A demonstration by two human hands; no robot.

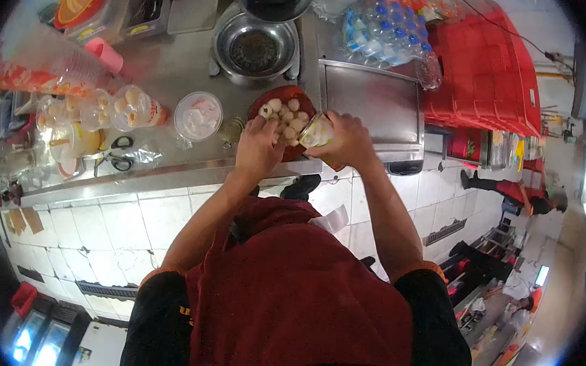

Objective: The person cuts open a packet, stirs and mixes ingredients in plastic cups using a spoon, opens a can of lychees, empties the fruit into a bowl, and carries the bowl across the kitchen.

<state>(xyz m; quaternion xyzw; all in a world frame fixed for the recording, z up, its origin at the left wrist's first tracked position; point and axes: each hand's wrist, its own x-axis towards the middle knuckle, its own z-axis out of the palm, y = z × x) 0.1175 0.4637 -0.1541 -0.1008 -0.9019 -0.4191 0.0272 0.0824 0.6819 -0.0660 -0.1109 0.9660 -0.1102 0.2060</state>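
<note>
A red bowl [258, 106] on the steel counter holds several whitish round balls [289, 114] that look like peeled fruit; one has a dark hole. My left hand [260, 149] reaches over the bowl's near left side, its fingers curled down among the balls. What the fingertips pinch is hidden. My right hand [348, 143] is wrapped round a clear plastic cup [318, 131], tilted over the bowl's right edge. Pale pieces show inside this cup. Left of the bowl stands a round tub [198, 116] with white and pinkish contents.
A steel bowl [257, 46] stands behind the red bowl. Several filled cups [131, 106], scissors [122, 154] and a pink cup [105, 55] are on the left. Bottled water [387, 35] and a red crate [480, 74] stand at the back right. A person [523, 194] is farther off on the right.
</note>
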